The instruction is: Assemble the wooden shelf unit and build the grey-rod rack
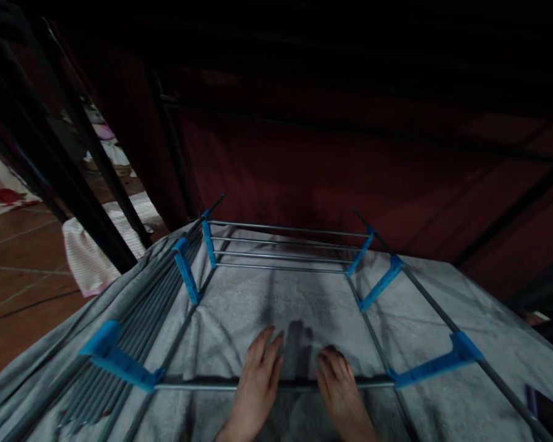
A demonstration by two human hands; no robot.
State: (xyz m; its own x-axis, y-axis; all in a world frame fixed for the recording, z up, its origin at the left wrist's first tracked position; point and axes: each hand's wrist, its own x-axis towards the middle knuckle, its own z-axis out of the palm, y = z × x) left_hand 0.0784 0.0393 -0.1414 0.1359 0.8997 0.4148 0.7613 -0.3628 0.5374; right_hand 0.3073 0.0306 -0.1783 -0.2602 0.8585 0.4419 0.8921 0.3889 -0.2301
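A frame of grey metal rods (193, 386) with blue plastic brackets (120, 362) lies on a grey cloth (239, 301). My left hand (259, 374) is over the nearest cross rod, fingers apart and pointing forward. To its right, my right hand (338, 377) is over the same rod with its fingers spread and slightly bent. Neither hand shows anything in its grasp; whether the palms touch the rod cannot be made out. Several cross rods (281, 255) join the brackets at the far end.
Loose rods (152, 307) lie bundled along the left side. Behind the cloth hangs a dark red curtain (276, 166). Dark posts (92, 141) and a striped cloth (90, 252) stand left, over a tiled floor (23, 276). A dark object (550, 411) lies at the lower right.
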